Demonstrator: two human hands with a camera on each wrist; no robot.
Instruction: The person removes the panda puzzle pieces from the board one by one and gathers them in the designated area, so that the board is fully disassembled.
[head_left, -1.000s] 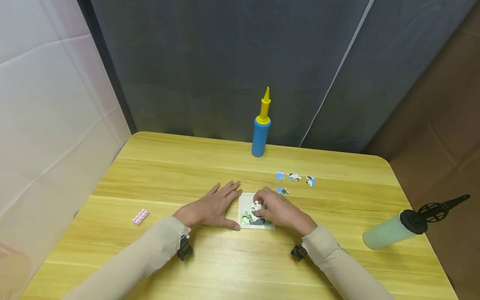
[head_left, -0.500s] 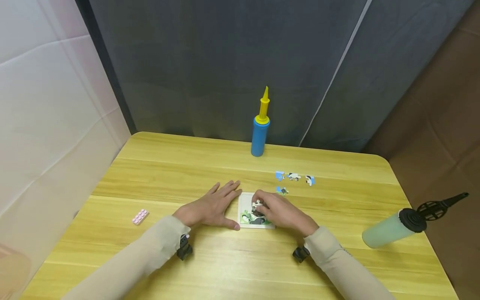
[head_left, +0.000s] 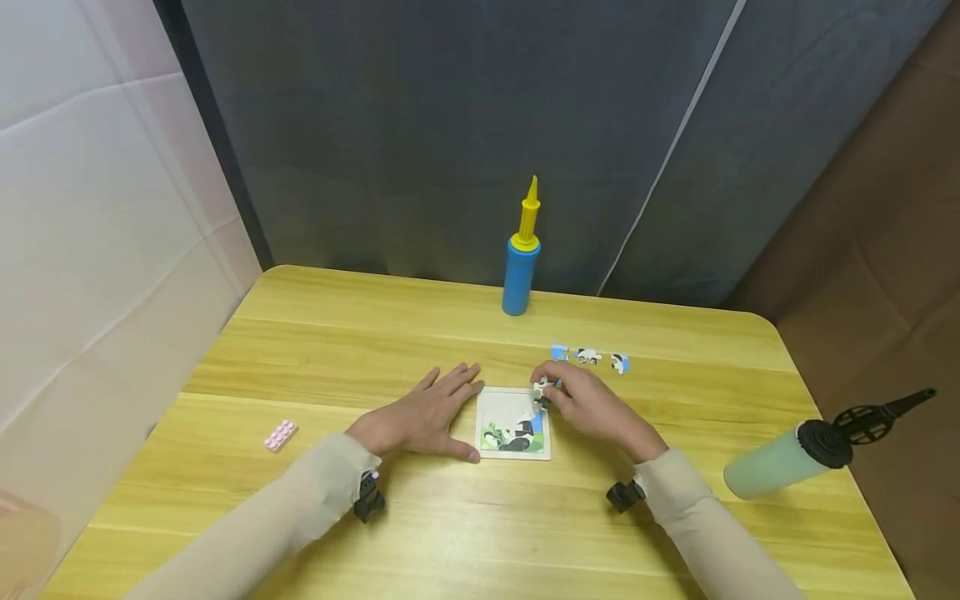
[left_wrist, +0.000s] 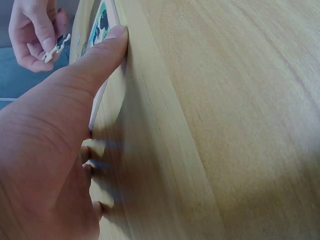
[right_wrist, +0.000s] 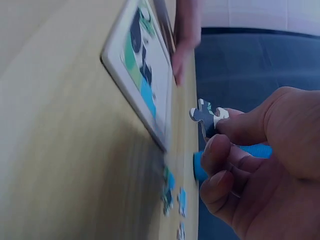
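Note:
My right hand (head_left: 592, 404) pinches a black-and-white jigsaw piece (head_left: 541, 392) between thumb and fingers. It holds the piece raised over the top right corner of a white puzzle tray (head_left: 491, 400). In the right wrist view the piece (right_wrist: 206, 119) is clear of the tray (right_wrist: 112, 65). Fitted pieces (head_left: 513, 440) with a green, black, white and blue picture fill the tray's lower part and right side. My left hand (head_left: 423, 417) lies spread on the table, its thumb and fingertips at the tray's left edge. Another loose piece is mostly hidden behind my right hand.
Loose jigsaw pieces (head_left: 588, 356) lie in a row beyond the tray. A blue and yellow hand pump (head_left: 520, 271) stands at the table's back. A pink toy brick (head_left: 281, 435) is on the left, and a pale green bottle (head_left: 780, 462) with a black lid lies on the right.
My right hand has lifted away from the tray, up and to the right, with the jigsaw piece in its fingers. A blue fitted piece now shows at the tray's right side. My left hand stays put.

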